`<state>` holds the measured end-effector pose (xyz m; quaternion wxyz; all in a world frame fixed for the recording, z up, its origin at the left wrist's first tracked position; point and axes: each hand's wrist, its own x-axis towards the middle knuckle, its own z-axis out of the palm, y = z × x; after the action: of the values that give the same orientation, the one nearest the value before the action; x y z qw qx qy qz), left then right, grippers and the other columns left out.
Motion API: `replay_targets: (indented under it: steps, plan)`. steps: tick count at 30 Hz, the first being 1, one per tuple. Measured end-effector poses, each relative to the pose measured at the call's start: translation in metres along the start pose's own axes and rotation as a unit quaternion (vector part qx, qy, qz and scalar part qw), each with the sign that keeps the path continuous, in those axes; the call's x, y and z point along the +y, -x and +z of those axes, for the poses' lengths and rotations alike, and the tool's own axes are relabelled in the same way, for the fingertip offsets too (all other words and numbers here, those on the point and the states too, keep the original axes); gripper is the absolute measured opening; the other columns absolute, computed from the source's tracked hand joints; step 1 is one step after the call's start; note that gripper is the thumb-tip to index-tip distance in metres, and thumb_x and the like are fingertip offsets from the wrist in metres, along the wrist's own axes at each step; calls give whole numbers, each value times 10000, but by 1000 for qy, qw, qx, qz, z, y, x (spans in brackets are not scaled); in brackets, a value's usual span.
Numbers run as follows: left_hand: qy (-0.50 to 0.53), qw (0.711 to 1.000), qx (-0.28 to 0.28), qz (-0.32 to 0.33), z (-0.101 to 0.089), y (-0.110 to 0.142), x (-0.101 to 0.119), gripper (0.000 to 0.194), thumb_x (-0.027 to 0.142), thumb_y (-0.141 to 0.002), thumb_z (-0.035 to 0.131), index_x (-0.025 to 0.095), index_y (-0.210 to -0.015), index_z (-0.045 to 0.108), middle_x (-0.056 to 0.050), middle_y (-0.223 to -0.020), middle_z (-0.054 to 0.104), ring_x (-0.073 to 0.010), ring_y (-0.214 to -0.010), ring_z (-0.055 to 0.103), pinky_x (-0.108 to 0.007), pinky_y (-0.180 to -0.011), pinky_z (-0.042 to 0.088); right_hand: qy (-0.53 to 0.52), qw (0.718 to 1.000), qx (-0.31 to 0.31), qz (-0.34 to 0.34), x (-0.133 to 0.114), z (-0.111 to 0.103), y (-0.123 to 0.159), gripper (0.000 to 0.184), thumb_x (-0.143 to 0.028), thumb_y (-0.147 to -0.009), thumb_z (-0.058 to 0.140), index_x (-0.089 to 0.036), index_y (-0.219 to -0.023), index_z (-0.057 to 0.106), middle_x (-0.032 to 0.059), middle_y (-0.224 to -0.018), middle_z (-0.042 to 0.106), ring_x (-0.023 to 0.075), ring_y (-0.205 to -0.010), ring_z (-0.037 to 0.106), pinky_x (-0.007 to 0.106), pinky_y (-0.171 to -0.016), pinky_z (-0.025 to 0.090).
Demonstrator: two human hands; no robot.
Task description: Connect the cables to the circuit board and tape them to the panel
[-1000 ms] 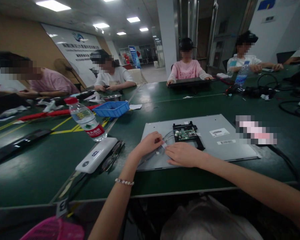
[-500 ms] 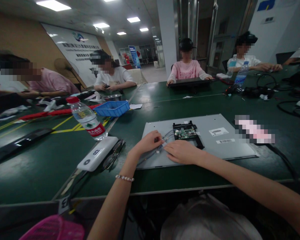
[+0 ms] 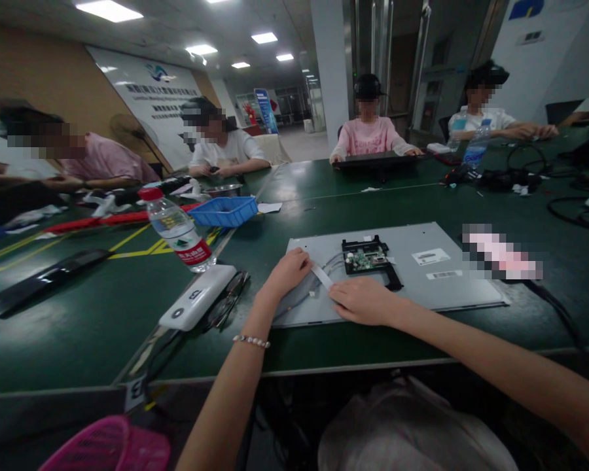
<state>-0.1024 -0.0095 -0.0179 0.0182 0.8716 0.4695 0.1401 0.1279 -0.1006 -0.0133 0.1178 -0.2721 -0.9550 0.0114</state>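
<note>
A grey metal panel [image 3: 422, 288] lies flat on the green table in front of me, with a small green circuit board [image 3: 366, 257] in a black frame at its middle. Thin grey wires [image 3: 299, 299] run from the board toward the panel's near left corner. My left hand [image 3: 287, 271] pinches one end of a white tape strip [image 3: 322, 277] over the wires. My right hand [image 3: 360, 301] rests on the panel, fingers pressed down on the strip's other end.
A water bottle [image 3: 179, 230], a white power bank [image 3: 197, 297] and folded glasses [image 3: 228, 301] lie left of the panel. A blue tray [image 3: 226, 211] sits further back. A pink basket [image 3: 108, 448] is at the near edge. Several people work around the table; cables [image 3: 520, 176] lie far right.
My left hand has drawn back to the upper left, so the white tape strip now shows stretched between my two hands. My right hand has stayed on the panel.
</note>
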Motion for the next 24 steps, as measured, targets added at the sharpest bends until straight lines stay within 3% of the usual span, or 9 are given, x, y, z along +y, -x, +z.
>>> replay_targets:
  steps: [6, 11, 15, 21, 24]
  plan:
    - [-75, 996, 17, -37, 0, 3, 1, 189, 253, -867, 489, 173, -711, 559, -62, -812, 554, -190, -779, 555, -290, -715, 422, -23, 999, 30, 26, 5, 1, 2, 248, -227, -934, 429, -123, -1002, 643, 132, -959, 688, 200, -900, 636, 292, -798, 450]
    - [-67, 994, 63, -64, -6, 4, 10, 243, 274, -921, 399, 173, -790, 578, -74, -869, 558, -191, -790, 561, -301, -728, 425, -50, 986, 147, 64, 25, -2, 8, 268, -218, -926, 440, -158, -1082, 649, 97, -1026, 698, 194, -947, 634, 295, -833, 457]
    - [9, 994, 88, -65, -9, 4, 14, 263, 346, -934, 388, 173, -1025, 563, -74, -964, 560, -183, -801, 565, -301, -747, 438, -49, 964, 218, 143, 53, -16, 19, 295, -247, -931, 422, -167, -1089, 658, 80, -1075, 694, 191, -955, 636, 297, -827, 467]
    - [140, 988, 41, -39, -9, 3, 20, 403, 382, -971, 235, 173, -1078, 563, -41, -845, 609, -185, -813, 583, -297, -761, 435, -18, 928, 209, 307, 101, -32, 42, 287, -271, -903, 443, -190, -985, 705, 59, -963, 723, 206, -829, 657, 304, -754, 465]
    - [165, 985, 30, -40, -8, 2, 21, 334, 402, -935, 347, 180, -1054, 567, -8, -769, 602, -167, -730, 572, -280, -720, 433, -28, 908, 180, 377, 121, -33, 54, 282, -287, -882, 462, -188, -936, 721, 63, -890, 731, 215, -798, 661, 299, -714, 462]
